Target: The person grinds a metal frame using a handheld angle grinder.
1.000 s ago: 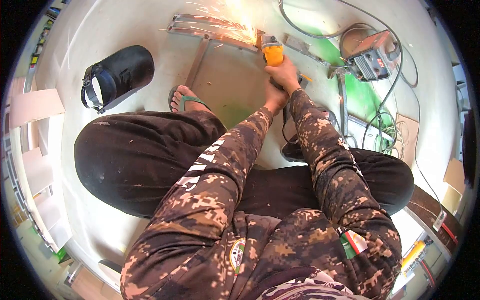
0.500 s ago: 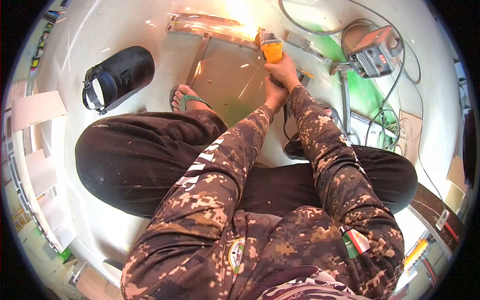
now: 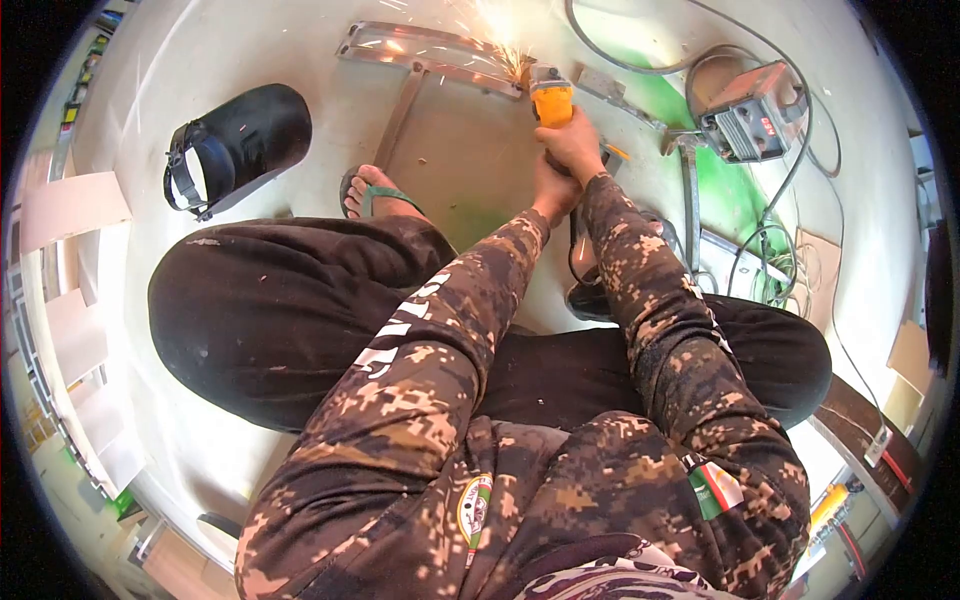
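Feed check, landmark = metal frame (image 3: 402, 112). It lies flat on the floor, and the grinder (image 3: 552, 105) is at the right end of its long rail, sparks (image 3: 515, 62) coming off that corner. Right hand (image 3: 573, 143) is wrapped round the yellow body; left hand (image 3: 555, 188) is closed on the rear part, just behind it, fingers partly hidden. Neither hand is spread.

Handling notes, my judgement: two-handed hold is right, I want both wrists firm so a snag can't kick the grinder back. Light, even pressure; let the disc cut, don't lean. Contact angle should be steady, else it gouges the rail. Disc edge itself: too small and bright to read.

Sparks go mostly away from me, beyond the metal frame, some over its rail. Good direction; I'd hold that. Bare foot in a sandal (image 3: 380, 195) sits just beside the near end of the metal frame's leg, so any slip that way is a risk. Can't tell if it braces anything. Black welding mask (image 3: 255, 135) lies left of the metal frame, unworn. Welding machine (image 3: 745, 130) right of the metal frame, its cables best clear of the disc.
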`<state>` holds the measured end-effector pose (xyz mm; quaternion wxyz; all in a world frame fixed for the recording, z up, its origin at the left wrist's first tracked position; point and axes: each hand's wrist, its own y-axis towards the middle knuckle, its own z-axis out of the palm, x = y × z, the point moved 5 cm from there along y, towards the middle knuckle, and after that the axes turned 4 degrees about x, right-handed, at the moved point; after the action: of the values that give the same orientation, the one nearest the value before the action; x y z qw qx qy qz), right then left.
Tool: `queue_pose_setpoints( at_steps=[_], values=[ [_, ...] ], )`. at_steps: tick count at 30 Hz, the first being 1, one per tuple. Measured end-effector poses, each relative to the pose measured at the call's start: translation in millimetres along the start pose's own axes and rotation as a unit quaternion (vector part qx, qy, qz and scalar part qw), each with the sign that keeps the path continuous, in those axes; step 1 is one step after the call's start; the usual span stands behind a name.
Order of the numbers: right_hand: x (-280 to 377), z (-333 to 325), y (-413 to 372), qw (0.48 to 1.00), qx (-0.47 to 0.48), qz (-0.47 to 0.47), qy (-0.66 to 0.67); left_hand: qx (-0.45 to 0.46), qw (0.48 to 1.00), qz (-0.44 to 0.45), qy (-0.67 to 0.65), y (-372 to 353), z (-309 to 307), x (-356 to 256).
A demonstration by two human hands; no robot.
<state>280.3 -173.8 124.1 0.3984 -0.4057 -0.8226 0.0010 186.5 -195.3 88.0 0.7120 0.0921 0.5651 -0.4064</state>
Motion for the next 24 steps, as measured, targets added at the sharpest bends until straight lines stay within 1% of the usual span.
queue_pose_setpoints(
  at_steps=[2, 4, 6, 8, 9, 11, 13, 15, 17, 18, 20, 21, 22, 23, 24],
  values=[
    [-2, -1, -2, 1.000, -0.006, 0.009, -0.004, -0.039, 0.999, 0.019, -0.003, -3, 2, -2],
    [2, -1, -4, 0.999, 0.005, -0.022, -0.031, -0.035, 0.999, 0.026, -0.023, -1, 3, 2],
    [1, -1, -7, 1.000, 0.004, -0.020, -0.018, -0.034, 0.998, 0.029, -0.041, -3, 3, 3],
    [1, 0, -11, 1.000, 0.001, -0.017, -0.001, -0.028, 0.999, 0.024, 0.013, -7, 3, -2],
    [0, -2, -10, 1.000, 0.001, -0.011, -0.006, -0.028, 0.999, 0.026, 0.012, -5, 2, 3],
    [0, -4, -10, 1.000, 0.000, -0.005, -0.015, -0.041, 0.999, 0.013, -0.007, 0, 5, 22],
    [2, -3, -12, 0.999, 0.016, -0.019, -0.040, -0.046, 0.998, 0.027, -0.030, -2, 10, 19],
    [1, -8, -19, 0.999, 0.016, -0.004, -0.034, -0.055, 0.996, 0.039, -0.052, -9, 11, 18],
    [8, -12, -20, 0.999, 0.015, 0.004, -0.028, -0.017, 1.000, 0.001, 0.026, -8, 13, 17],
    [5, -11, -21, 0.999, 0.017, -0.005, -0.029, -0.017, 1.000, 0.001, 0.021, -11, 15, 16],
    [-1, -15, -16, 0.999, 0.018, -0.017, -0.033, -0.054, 0.998, 0.011, -0.030, -13, 18, 13],
    [-4, -13, -14, 0.998, 0.041, -0.015, -0.033, -0.054, 0.998, 0.011, -0.033, -12, 20, 18],
    [-6, -9, -13, 0.997, 0.065, -0.014, -0.033, -0.074, 0.997, -0.017, -0.003, -10, 19, 25],
    [-7, -6, -11, 0.997, 0.069, -0.015, -0.035, -0.095, 0.994, -0.047, 0.027, -10, 16, 32],
    [-7, -5, -11, 0.997, 0.068, -0.019, -0.030, -0.098, 0.994, -0.048, 0.024, -11, 15, 33]
  ],
)
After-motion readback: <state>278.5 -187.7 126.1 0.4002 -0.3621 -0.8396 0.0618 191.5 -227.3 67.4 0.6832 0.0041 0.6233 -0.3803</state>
